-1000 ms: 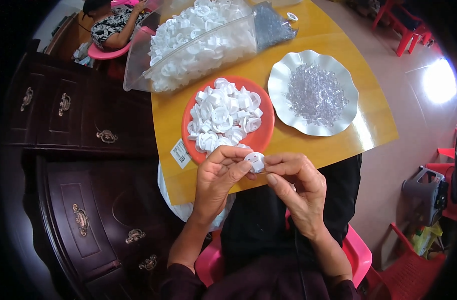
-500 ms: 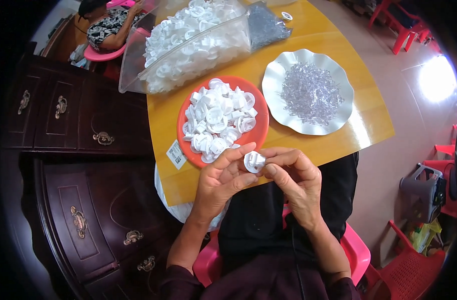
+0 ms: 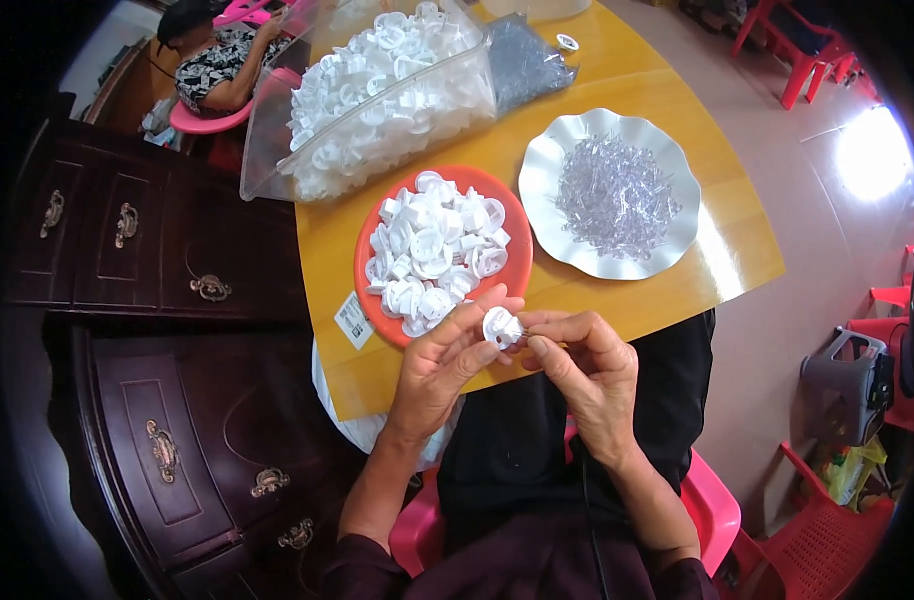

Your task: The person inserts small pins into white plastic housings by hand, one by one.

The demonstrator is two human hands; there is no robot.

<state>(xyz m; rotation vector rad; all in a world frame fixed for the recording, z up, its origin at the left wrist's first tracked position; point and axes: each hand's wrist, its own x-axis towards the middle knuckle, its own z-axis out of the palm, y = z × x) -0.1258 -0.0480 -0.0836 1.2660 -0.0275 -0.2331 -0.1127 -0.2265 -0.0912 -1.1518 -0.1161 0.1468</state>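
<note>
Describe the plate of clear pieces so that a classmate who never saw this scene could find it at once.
Start at the yellow table. Just right of the round orange plate heaped with white parts sits a pale plate holding a pile of slender clear pieces. Its wavy rim sets it apart from the smooth-edged orange one.

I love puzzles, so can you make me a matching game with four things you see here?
Things:
1. left hand
2. wavy dish
3. round plate
4. grey bag

Clues:
A. orange-red
B. beside the big clear tub
C. holding one white piece
D. bears a heap of thin clear pieces

Right pairs: 1-C, 2-D, 3-A, 4-B
</note>
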